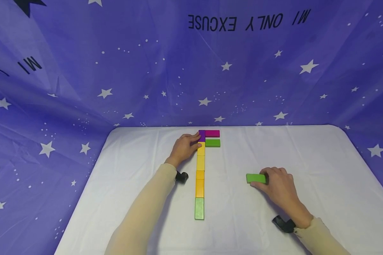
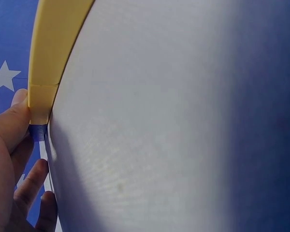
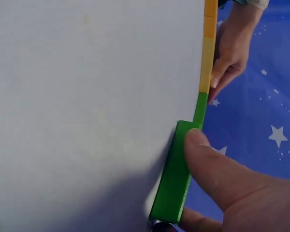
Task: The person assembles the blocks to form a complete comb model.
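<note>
My left hand (image 1: 186, 148) touches the left side of a column of blocks near its far end. Its fingertips rest at the purple block (image 1: 202, 136) and its thumb at the yellow block (image 1: 201, 149); in the left wrist view the other fingers are spread loosely. My right hand (image 1: 279, 186) pinches one end of a green block (image 1: 254, 178) between thumb and fingers, right of the column. A magenta block (image 1: 212, 134) lies against the purple one, and another green block (image 1: 212, 143) lies parallel to it, reaching right from the column.
The column continues toward me with a pale yellow block (image 1: 200, 163), orange blocks (image 1: 199, 187) and a light green block (image 1: 199, 208). A white cloth covers the table (image 1: 236, 219). Behind it hangs a purple star-patterned curtain (image 1: 191, 71).
</note>
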Action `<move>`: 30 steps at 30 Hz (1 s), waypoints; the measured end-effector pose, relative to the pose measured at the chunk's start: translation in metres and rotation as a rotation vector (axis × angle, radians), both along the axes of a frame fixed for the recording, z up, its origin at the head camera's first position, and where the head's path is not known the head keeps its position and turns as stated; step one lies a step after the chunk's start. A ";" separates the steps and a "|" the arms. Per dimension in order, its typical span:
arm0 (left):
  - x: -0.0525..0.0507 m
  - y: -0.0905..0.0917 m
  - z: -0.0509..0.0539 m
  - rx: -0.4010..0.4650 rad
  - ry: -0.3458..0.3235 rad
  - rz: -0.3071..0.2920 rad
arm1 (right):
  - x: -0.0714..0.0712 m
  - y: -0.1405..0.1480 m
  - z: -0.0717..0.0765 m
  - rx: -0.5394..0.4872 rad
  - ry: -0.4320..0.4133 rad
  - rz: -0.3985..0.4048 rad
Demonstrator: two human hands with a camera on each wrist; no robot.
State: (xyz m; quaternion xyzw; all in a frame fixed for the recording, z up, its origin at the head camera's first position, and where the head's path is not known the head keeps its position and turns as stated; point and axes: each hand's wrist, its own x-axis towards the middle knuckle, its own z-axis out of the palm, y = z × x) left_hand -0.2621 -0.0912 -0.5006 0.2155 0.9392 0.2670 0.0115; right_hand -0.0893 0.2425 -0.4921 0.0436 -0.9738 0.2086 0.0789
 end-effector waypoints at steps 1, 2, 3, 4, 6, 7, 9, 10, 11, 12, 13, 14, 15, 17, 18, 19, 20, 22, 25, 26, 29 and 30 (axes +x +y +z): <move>0.000 0.000 0.000 0.001 -0.002 0.001 | 0.000 0.001 0.000 -0.006 0.002 0.014; 0.000 0.000 0.000 0.003 -0.005 0.002 | -0.001 0.001 0.000 -0.013 0.000 0.027; 0.000 0.000 0.001 0.005 -0.008 0.002 | -0.001 0.002 0.001 -0.016 -0.005 0.040; 0.001 0.000 0.001 0.007 -0.010 0.003 | -0.001 0.003 0.001 -0.019 -0.010 0.053; 0.001 0.000 0.001 0.009 -0.015 0.002 | -0.002 0.004 0.003 -0.029 -0.031 0.072; 0.001 0.000 0.001 0.012 -0.015 0.001 | -0.002 0.004 0.004 -0.037 -0.043 0.078; 0.001 0.000 0.000 0.011 -0.012 -0.001 | -0.002 0.006 0.005 -0.046 -0.061 0.087; 0.001 0.000 0.000 0.009 -0.010 -0.001 | -0.003 0.006 0.006 -0.053 -0.066 0.090; 0.002 0.000 0.000 0.008 -0.009 -0.001 | -0.003 0.007 0.006 -0.060 -0.069 0.092; 0.002 0.000 0.000 0.006 -0.007 -0.001 | -0.004 0.008 0.007 -0.068 -0.070 0.093; 0.001 0.000 -0.001 0.003 -0.006 0.000 | -0.005 0.008 0.007 -0.076 -0.068 0.095; 0.001 0.000 -0.001 0.002 -0.005 0.000 | -0.006 0.009 0.008 -0.082 -0.065 0.096; 0.001 0.000 -0.001 0.000 -0.006 0.001 | -0.007 0.009 0.009 -0.091 -0.060 0.097; 0.001 0.001 -0.002 0.000 -0.005 0.002 | -0.008 0.009 0.010 -0.111 -0.049 0.099; 0.000 0.001 -0.002 -0.001 -0.006 0.003 | -0.009 0.008 0.011 -0.118 -0.041 0.101; 0.000 0.001 -0.002 0.000 -0.007 0.004 | -0.010 0.007 0.012 -0.124 -0.034 0.104; 0.000 0.001 -0.002 0.001 -0.008 0.005 | -0.011 0.006 0.013 -0.130 -0.029 0.105; 0.000 0.001 -0.002 -0.001 -0.007 0.008 | -0.014 0.004 0.015 -0.142 -0.021 0.110; 0.000 0.001 -0.002 -0.001 -0.003 0.011 | -0.019 -0.001 0.017 -0.164 -0.019 0.115; -0.001 0.000 -0.002 -0.002 0.000 0.012 | -0.021 -0.002 0.017 -0.172 -0.018 0.117; -0.001 0.000 -0.003 0.000 0.002 0.012 | -0.027 -0.007 0.016 -0.184 -0.013 0.125; -0.001 0.000 -0.003 0.000 0.002 0.012 | -0.029 -0.009 0.015 -0.186 -0.013 0.130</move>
